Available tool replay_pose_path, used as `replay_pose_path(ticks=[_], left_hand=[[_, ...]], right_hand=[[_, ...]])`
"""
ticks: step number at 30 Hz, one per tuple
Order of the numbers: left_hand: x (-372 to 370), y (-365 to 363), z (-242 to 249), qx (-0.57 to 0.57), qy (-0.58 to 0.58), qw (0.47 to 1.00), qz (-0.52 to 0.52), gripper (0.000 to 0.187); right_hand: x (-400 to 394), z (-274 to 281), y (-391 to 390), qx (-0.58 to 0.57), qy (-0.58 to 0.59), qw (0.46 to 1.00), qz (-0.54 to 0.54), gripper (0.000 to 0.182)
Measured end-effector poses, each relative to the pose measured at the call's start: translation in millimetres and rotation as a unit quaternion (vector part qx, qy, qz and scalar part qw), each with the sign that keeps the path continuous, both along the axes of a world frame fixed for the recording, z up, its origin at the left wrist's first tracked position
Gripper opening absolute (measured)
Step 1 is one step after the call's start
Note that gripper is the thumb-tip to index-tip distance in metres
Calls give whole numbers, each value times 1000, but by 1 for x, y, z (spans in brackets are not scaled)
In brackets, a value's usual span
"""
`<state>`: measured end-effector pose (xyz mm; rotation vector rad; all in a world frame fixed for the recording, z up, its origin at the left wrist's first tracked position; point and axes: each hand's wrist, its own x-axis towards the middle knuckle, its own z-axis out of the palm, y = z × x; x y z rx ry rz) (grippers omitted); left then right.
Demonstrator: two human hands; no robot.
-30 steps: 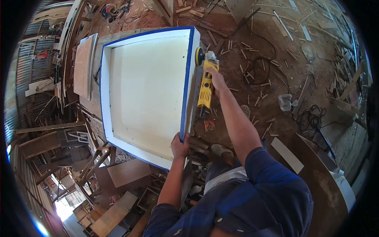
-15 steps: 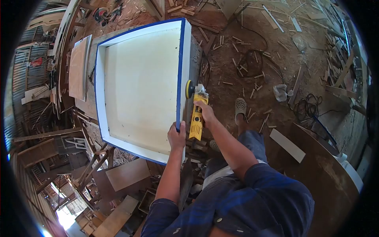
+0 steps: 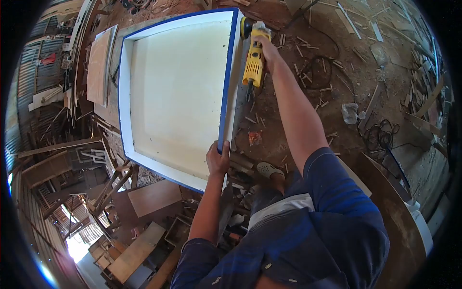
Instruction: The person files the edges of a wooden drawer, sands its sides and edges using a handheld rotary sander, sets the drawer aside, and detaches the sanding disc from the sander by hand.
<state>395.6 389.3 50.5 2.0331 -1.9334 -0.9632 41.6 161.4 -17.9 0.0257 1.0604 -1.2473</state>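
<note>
Fingers of right hand (image 3: 267, 48) wrap yellow power tool (image 3: 253, 70); disc (image 3: 246, 29) sits beside outer wall of blue-rimmed tray (image 3: 175, 91), far corner. Left hand (image 3: 218, 163) pinches near rim, thumb outside. Advisable: disc flat, pressure even.

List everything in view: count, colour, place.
Shallow box: 1, white with blue rim, centre
Power tool: 1, yellow, box's right side
Boards: several, brown, left of box
Wood scraps: many, mostly tan, right floor
Plastic bag: 1, clear, right floor
Cables: at least 1, black, right floor
Wrapper: 1, reddish, right of box
Large panel: 1, brown, lower right
Furniture pieces: several, brown, lower left
Shoe: 1, greyish, on foot
Shirt: 1, dark blue, bottom
Left hand: 1, bare, on box's rim
Right hand: 1, bare, around power tool
</note>
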Motion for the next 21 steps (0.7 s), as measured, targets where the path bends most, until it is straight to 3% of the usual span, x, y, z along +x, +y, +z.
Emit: replay_pose_path(ticks=[2,5,13,16,18,21], left_hand=[[1,0,-4,-17,7,1000,-5,57],[1,-1,-1,5,0,1000,6,53],[3,4,0,12,53,998,16,63],[12,8,-14,-30,63,998,-1,74],[17,5,-14,-18,50,998,-20,83],[14,8,-9,-13,56,998,-11,95]], right_hand=[[9,3,7,2,9,1000,5,39],[33,-9,36,35,21,999,14,40],[178,-1,219,58,-30,997,-29,37],[224,13,281,110,-39,993,-18,37],[268,-44,320,106,11,994,-7,39],[312,-62,367,77,64,995,-19,39]])
